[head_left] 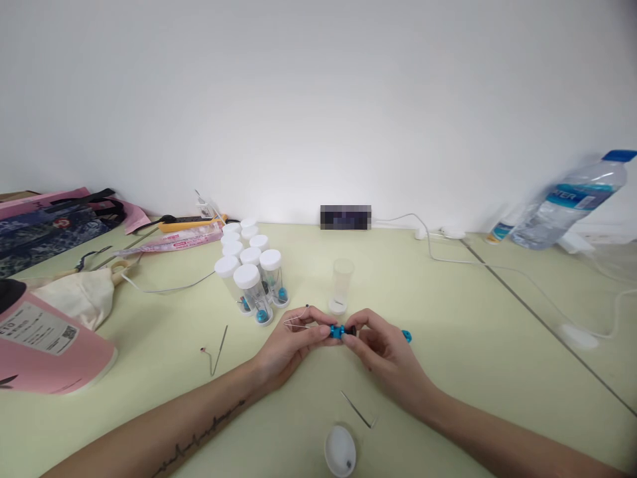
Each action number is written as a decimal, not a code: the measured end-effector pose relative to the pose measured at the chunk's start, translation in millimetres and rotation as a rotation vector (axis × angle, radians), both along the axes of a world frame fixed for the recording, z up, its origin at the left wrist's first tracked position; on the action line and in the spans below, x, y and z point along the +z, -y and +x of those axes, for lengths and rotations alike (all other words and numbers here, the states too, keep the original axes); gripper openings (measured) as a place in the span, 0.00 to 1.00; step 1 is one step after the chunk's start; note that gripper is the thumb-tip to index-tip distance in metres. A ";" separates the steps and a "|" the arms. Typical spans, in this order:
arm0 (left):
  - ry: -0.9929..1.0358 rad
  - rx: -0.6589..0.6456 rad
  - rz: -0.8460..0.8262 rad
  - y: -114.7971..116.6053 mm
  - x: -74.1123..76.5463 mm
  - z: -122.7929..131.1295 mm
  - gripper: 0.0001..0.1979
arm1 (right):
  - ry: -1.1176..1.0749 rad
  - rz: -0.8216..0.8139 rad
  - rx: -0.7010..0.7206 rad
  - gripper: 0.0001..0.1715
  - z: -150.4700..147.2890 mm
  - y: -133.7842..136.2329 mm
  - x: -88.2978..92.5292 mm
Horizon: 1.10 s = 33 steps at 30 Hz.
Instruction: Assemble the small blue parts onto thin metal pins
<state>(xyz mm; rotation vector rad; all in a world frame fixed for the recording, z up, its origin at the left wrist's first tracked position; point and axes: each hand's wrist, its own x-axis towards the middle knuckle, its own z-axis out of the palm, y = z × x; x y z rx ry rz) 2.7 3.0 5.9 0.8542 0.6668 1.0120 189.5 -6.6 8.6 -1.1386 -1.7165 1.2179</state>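
One small blue part (337, 332) sits over the surface (303, 265), just before a clear tube (342, 282) — the left hand (286, 348) closes its fingers on one end, the right hand (388, 348) pinches around the dark piece (352, 330) at the other. It looks light, stiff, probably slippery, best held by its ends. White-capped vials (249, 277) stand nearby, smooth see-through cylinders.

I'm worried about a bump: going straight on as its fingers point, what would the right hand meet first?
Beyond the small blue piece in its grasp, the right hand would probably meet the left hand, though depth is unclear.
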 end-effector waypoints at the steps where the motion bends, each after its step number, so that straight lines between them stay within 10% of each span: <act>1: -0.003 -0.008 -0.001 0.3 -0.4 0.1 0.06 | 0.008 0.005 -0.003 0.14 0.1 -0.2 -0.4; 11: -0.068 0.002 -0.002 1.3 -3.2 1.1 0.09 | -0.006 -0.073 0.054 0.31 0.4 -0.9 -3.4; 33: -0.021 0.078 -0.017 -1.6 -7.2 -0.9 0.07 | -0.146 -0.024 0.003 0.18 1.7 -0.1 0.0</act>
